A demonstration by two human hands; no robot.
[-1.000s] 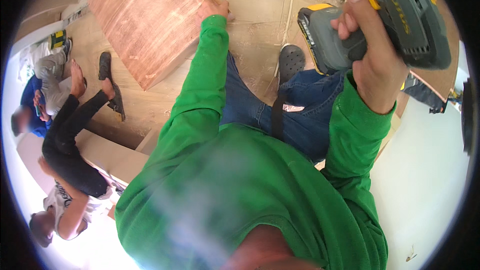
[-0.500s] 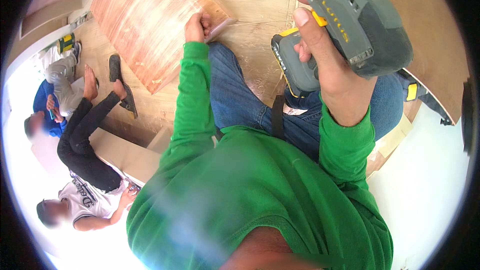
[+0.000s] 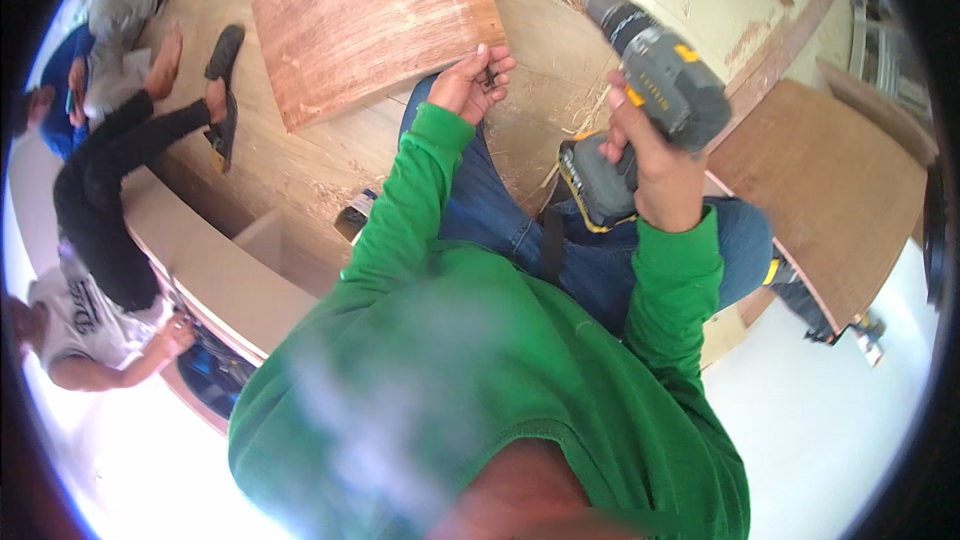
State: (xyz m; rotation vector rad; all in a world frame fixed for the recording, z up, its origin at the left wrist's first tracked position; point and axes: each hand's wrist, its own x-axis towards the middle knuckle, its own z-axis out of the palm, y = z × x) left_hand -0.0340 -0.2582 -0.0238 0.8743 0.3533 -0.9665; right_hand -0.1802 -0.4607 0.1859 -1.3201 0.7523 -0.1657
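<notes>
My right hand [image 3: 668,175] grips the handle of a grey and yellow cordless drill [image 3: 680,90], its chuck pointing away to the upper left and its battery low, above my lap. My left hand [image 3: 470,85] is palm up with fingers curled around a small dark piece, too small to name, right beside the near corner of a reddish-brown wooden panel [image 3: 375,25]. The panel lies flat at the upper middle, its near edge by my left knee. From this view I cannot tell whether the hand touches the panel.
Wood shavings are scattered over the wooden board [image 3: 330,175] under the panel. At right are a curved brown board [image 3: 830,190] and a long wood strip [image 3: 785,55]. A second power tool [image 3: 795,290] lies by my right knee. Two people [image 3: 110,340] sit at left, near a pale cabinet [image 3: 215,250].
The drill has dropped lower and away from the camera, still in my right hand. My left hand has come off the panel's edge and turned palm up. My view has shifted to the right.
</notes>
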